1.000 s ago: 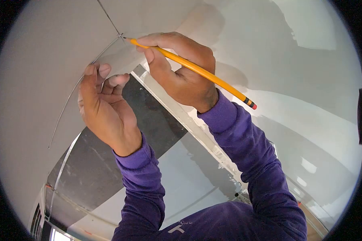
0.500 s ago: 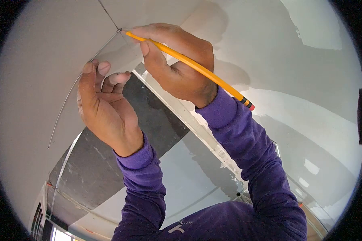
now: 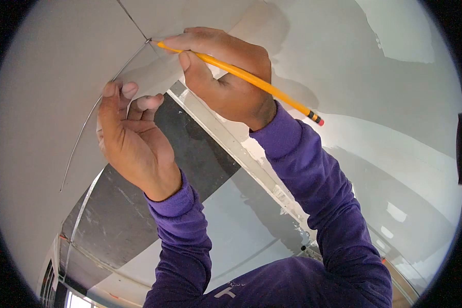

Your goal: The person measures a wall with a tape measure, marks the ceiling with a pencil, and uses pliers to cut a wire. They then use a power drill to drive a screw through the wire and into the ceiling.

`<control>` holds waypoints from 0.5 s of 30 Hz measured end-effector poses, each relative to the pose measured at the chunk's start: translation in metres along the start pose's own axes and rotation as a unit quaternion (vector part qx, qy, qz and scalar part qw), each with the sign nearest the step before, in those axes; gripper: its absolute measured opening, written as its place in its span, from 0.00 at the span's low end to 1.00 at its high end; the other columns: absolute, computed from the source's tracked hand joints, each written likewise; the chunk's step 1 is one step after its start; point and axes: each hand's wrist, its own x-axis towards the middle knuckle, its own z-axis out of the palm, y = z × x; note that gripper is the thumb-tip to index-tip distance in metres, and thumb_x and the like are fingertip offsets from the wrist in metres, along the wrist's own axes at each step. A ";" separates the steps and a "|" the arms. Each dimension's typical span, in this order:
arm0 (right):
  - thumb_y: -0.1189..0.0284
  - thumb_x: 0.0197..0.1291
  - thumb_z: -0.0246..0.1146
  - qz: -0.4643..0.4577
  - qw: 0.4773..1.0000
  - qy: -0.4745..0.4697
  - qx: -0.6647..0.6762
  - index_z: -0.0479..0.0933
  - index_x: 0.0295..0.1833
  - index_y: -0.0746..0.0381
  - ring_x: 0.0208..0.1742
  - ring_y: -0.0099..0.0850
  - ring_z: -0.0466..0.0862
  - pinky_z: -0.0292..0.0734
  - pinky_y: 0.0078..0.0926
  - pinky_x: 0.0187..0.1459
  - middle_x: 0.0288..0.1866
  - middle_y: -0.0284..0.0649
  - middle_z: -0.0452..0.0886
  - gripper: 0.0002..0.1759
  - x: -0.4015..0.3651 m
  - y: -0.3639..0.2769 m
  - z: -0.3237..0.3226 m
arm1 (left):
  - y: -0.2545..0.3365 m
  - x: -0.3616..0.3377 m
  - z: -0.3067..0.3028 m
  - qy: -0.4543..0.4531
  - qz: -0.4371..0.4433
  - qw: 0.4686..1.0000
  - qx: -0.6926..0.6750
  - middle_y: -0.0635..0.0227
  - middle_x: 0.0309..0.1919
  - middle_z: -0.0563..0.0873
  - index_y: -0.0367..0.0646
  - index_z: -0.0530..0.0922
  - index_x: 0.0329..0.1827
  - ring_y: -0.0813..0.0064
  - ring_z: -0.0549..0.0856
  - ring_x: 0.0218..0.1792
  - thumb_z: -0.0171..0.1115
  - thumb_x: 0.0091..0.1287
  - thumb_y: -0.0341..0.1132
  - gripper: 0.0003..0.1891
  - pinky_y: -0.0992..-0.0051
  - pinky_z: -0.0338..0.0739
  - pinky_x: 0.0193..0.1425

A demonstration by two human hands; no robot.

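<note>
The right hand (image 3: 226, 77) has its fingers closed around the front of a yellow pencil (image 3: 292, 105). The tip is at the far left, where a thin wire (image 3: 84, 133) meets the white surface (image 3: 41, 102), and the eraser trails to the right. The pencil looks light and stiff with a brittle point, so a grip close to the tip suits it. The left hand (image 3: 131, 138) is half curled, thumb and forefinger tips at the springy wire; whether they pinch it I cannot tell.

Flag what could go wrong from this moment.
The left hand seems to meet the wire only with its fingertips, so it might slip off line. The right hand holds the pencil at a low angle to the white panel; the tip could skid or snap.
</note>
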 end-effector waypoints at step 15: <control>0.82 0.61 0.61 0.041 0.996 -0.054 0.055 0.82 0.49 0.69 0.44 0.32 0.89 0.83 0.25 0.47 0.44 0.47 0.88 0.11 0.004 -0.003 -0.008 | 0.002 0.000 -0.008 -0.027 -0.009 0.999 0.041 0.65 0.42 0.83 0.40 0.79 0.50 0.71 0.84 0.29 0.62 0.71 0.38 0.12 0.67 0.81 0.43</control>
